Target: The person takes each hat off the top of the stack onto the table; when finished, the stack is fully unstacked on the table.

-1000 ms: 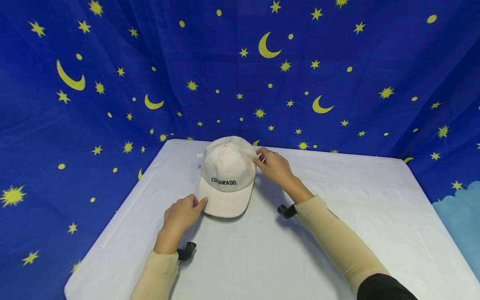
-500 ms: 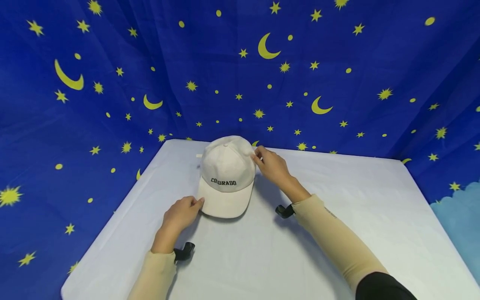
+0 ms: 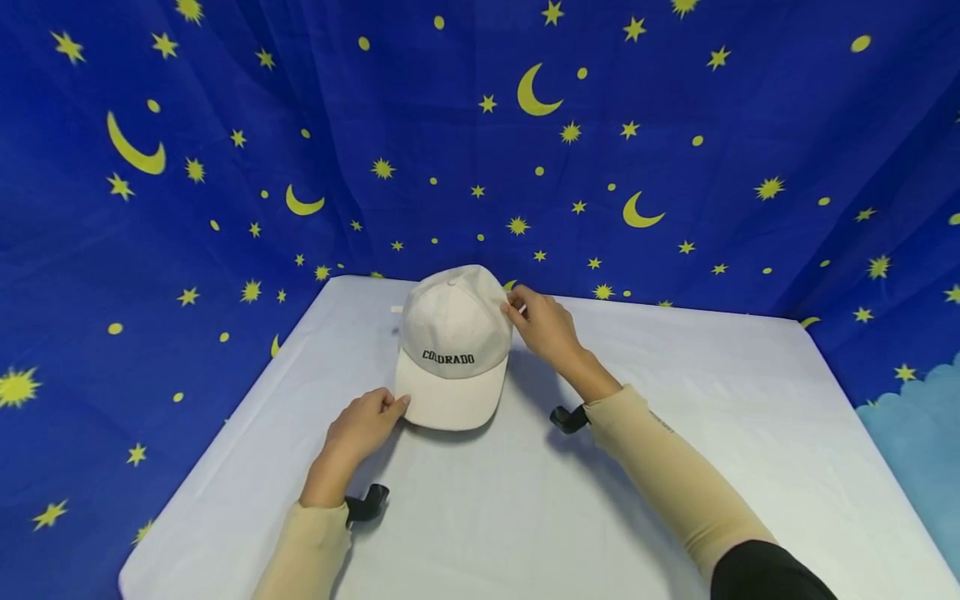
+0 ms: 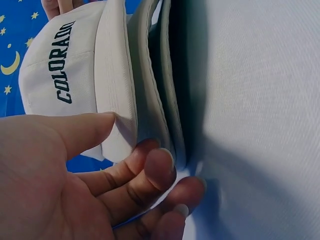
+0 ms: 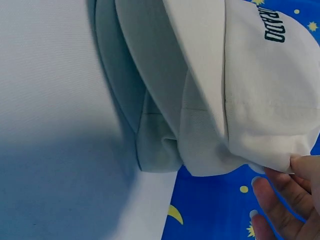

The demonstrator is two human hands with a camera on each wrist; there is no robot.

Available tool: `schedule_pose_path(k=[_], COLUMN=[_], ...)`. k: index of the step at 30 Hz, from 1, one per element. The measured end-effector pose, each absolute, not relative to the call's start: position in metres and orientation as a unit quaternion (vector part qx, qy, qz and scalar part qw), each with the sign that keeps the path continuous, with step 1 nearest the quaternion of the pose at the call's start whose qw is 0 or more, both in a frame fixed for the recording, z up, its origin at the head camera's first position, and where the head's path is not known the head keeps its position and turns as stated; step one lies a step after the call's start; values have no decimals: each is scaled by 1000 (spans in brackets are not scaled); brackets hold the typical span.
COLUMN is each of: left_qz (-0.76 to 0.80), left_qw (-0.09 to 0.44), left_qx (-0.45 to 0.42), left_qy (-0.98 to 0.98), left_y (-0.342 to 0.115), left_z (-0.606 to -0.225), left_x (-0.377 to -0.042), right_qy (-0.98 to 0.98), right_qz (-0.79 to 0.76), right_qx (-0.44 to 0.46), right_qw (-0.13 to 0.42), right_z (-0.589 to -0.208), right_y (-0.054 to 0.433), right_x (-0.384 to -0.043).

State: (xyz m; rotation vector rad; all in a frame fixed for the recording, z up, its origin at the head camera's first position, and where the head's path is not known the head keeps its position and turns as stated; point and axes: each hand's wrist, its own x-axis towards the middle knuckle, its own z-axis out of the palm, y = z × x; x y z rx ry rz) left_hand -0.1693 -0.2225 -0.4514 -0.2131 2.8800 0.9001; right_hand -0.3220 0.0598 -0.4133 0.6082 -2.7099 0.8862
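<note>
My left hand pinches the brim of the white COLORADO baseball cap at its left front corner: thumb on the upper face, forefinger tucked below, the other fingers loosely bent beside the stacked brims. My right hand grips the cap's lower crown edge on the right side, thumb against the outside and fingers bent below the rim.

The cap sits upright toward the far edge of the counter, left of the middle, with its brim toward me and the dark lettering facing me. It tops a stack: from my wrists I can see a middle cap and a bottom cap beneath it, all three brims pointing the same way with narrow shaded gaps between them. Those lower two look pale, though shadow keeps me from telling their exact colour.

A small white strip shows just left of the crown. Beige sleeves cover my forearms, and a black device juts out at each wrist. Behind the counter hangs a blue curtain printed with yellow moons, stars and dots.
</note>
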Motion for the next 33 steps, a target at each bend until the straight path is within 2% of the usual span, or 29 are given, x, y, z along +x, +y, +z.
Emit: schedule_pose_path(k=[18, 33], left_qz=[431, 455], left_qw=[62, 35], left_qx=[-31, -29], left_qy=[900, 889], left_y=[-220, -221], left_z=[-449, -440], left_x=[-166, -163], right_qy=[-908, -884], right_qz=[326, 355], right_qx=[219, 244], right_qw=[145, 181], right_z=[-398, -376], right_y=[56, 57], right_x=[-314, -305])
